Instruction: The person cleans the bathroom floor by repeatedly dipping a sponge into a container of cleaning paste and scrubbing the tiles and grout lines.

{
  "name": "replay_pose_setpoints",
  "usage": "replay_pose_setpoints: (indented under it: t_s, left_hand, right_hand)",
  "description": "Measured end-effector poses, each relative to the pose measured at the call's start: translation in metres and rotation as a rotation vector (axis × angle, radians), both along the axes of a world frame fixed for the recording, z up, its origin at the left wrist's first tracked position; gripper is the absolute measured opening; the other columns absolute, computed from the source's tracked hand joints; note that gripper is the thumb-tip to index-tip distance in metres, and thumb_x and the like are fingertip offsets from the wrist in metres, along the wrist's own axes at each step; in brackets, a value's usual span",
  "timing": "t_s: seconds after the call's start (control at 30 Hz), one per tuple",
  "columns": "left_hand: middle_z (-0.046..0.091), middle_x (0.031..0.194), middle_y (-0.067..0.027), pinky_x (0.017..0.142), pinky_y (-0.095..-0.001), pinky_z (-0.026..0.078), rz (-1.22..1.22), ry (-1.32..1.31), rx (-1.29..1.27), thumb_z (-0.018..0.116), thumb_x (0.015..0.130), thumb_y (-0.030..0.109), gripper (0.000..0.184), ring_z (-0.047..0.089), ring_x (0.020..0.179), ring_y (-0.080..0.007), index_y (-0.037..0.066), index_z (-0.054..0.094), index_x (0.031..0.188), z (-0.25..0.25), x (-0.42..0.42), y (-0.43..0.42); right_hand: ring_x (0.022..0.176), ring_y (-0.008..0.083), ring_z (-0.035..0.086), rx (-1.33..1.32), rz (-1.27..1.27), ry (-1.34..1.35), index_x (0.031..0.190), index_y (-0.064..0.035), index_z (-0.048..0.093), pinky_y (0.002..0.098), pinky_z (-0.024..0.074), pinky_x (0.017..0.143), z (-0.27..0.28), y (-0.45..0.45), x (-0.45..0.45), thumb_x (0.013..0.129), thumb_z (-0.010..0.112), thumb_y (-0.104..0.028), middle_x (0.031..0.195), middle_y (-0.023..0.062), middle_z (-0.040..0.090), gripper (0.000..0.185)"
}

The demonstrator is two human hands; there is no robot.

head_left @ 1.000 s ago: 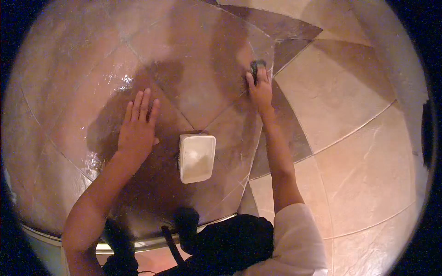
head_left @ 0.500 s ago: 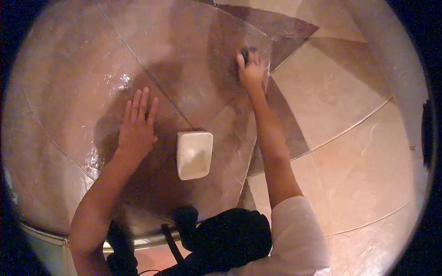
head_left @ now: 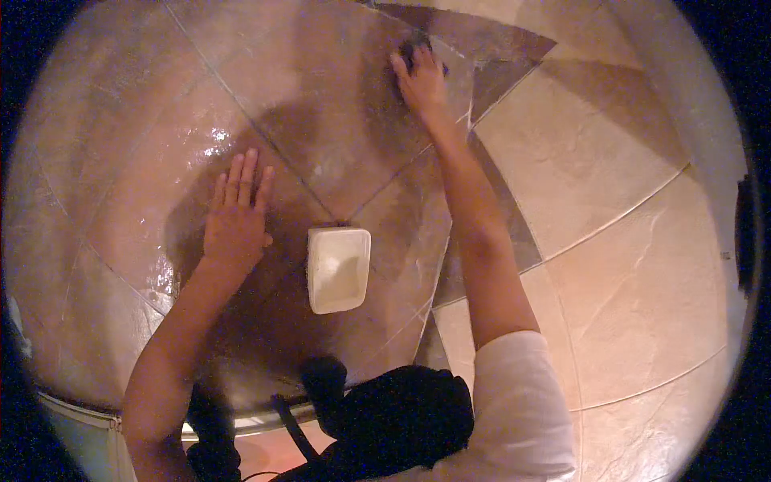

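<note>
My left hand (head_left: 234, 217) lies flat on the wet brown floor tiles (head_left: 321, 153), fingers stretched out and slightly apart. Further forward and to the right, my right hand (head_left: 422, 82) grips a small dark scrubbing pad (head_left: 416, 50) and presses it on the tiles. Most of the pad is hidden under the fingers, so its exact kind is hard to make out. Between my arms stands a white rectangular plastic tub (head_left: 340, 271), nearer to my left hand. Some pale liquid seems to lie in its bottom; neither hand touches it.
Lighter beige tiles (head_left: 610, 185) spread out to the right, beyond a dark border. Water glistens on the floor left of my left hand. A metal-edged rail (head_left: 80, 410) curves along the lower left. A dark object (head_left: 745, 233) stands at the far right edge.
My right hand has moved forward and slightly left with the scrubbing pad. My left hand and the white tub have stayed almost where they were.
</note>
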State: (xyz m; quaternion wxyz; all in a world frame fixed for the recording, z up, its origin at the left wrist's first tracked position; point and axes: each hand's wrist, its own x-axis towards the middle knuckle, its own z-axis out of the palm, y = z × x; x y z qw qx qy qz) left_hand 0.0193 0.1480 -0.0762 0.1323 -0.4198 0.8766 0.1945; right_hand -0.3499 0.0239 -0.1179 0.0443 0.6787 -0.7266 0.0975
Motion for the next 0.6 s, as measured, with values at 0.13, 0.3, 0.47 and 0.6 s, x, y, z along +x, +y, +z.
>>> replay_pose_setpoints:
  t_s: [0.13,0.3,0.47,0.6]
  left_hand:
    - [0.004,0.151,-0.0189,0.113,-0.0441,0.011,0.018,0.095,0.018,0.076,0.063,0.04,0.105,0.006,0.14,-0.0332,0.007,0.017,0.144,-0.004,-0.003,0.002]
    - [0.003,0.153,-0.0154,0.113,-0.0411,0.01,0.013,0.039,0.018,0.073,0.067,0.044,0.103,0.005,0.141,-0.0291,0.01,0.016,0.146,-0.001,0.004,0.0]
    - [0.003,0.153,-0.0155,0.113,-0.0419,0.01,0.016,0.036,0.017,0.073,0.067,0.044,0.104,0.005,0.141,-0.0293,0.01,0.015,0.146,-0.004,0.007,0.002]
    - [0.003,0.152,-0.0163,0.113,-0.0425,0.01,0.018,0.067,0.041,0.073,0.067,0.044,0.104,0.005,0.141,-0.0304,0.01,0.014,0.146,-0.011,0.01,0.002]
  right_hand:
    - [0.118,0.0427,0.044,-0.137,0.016,-0.028,0.123,0.0028,0.047,0.0466,0.0324,0.102,-0.009,0.114,-0.061,0.089,0.047,-0.048,0.123,0.0274,0.05,0.061]
    - [0.12,0.0424,0.041,-0.057,-0.206,-0.023,0.126,0.002,0.044,0.0473,0.0317,0.103,-0.016,0.058,-0.021,0.091,0.046,-0.041,0.128,0.0262,0.046,0.056]
    - [0.133,0.0409,0.024,0.184,0.192,-0.178,0.135,-0.0011,0.035,0.0468,0.0206,0.109,0.006,0.113,0.113,0.092,0.045,-0.036,0.143,0.0211,0.03,0.056]
    - [0.132,0.0439,0.024,0.138,0.022,-0.179,0.136,-0.0015,0.035,0.048,0.0194,0.11,0.001,0.188,0.011,0.094,0.043,-0.029,0.143,0.0211,0.031,0.051]
